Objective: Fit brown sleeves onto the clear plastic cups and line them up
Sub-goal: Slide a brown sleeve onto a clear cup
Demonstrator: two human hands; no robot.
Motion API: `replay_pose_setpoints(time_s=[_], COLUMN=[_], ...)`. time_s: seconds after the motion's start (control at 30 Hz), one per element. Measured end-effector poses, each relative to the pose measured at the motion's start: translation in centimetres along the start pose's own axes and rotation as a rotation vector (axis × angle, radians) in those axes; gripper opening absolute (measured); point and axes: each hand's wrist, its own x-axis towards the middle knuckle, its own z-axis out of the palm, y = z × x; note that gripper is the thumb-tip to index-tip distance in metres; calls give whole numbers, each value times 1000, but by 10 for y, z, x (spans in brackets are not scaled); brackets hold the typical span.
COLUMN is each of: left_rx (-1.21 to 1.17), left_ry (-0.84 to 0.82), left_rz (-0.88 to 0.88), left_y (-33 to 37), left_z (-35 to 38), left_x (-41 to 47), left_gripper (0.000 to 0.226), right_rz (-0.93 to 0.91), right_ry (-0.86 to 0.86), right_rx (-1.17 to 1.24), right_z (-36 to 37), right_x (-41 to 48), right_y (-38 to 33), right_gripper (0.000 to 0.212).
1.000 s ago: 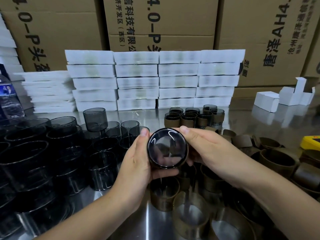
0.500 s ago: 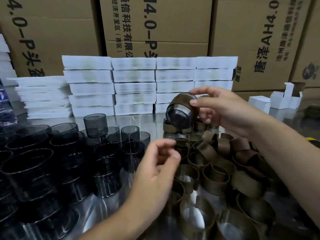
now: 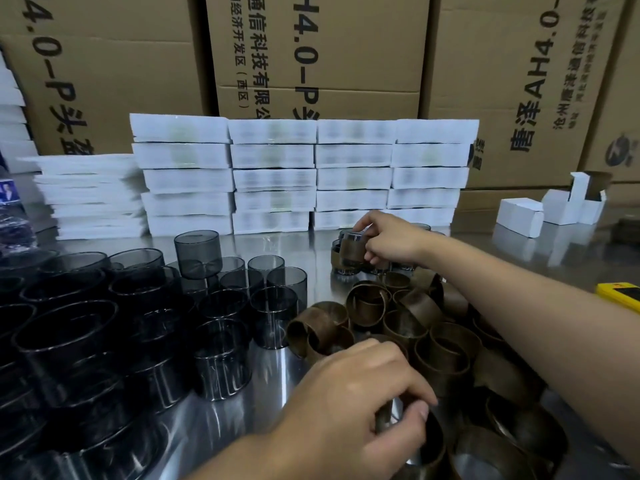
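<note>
Fingers point(image 3: 363, 221) of our right hand point(image 3: 393, 239) wrap a sleeved cup point(image 3: 351, 252) beside the finished cups point(image 3: 335, 258) — our left hand point(image 3: 353, 400) pinches a loose brown sleeve point(image 3: 438, 445) by its wall.

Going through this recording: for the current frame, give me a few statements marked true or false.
1. The right hand holds a sleeved cup at the far group. True.
2. The left hand lies flat and empty. False: it pinches a brown sleeve.
3. The bare cups stand left of the loose sleeves. True.
4. The white boxes sit nearest the camera. False: they are stacked behind the cups.
</note>
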Motion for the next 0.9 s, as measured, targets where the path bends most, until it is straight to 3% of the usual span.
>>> replay_pose_setpoints(time_s=[0.37, 0.9], left_rx=[20, 45], left_ry=[-25, -48], left_rz=[18, 31], left_y=[3, 3], left_z=[-3, -6], left_x=[0, 0], left_gripper=[12, 15], right_rz=[26, 60], right_ry=[-6, -89], right_rx=[-116, -345], right_z=[15, 30], right_x=[12, 19], right_y=[10, 8], right_gripper=[29, 51])
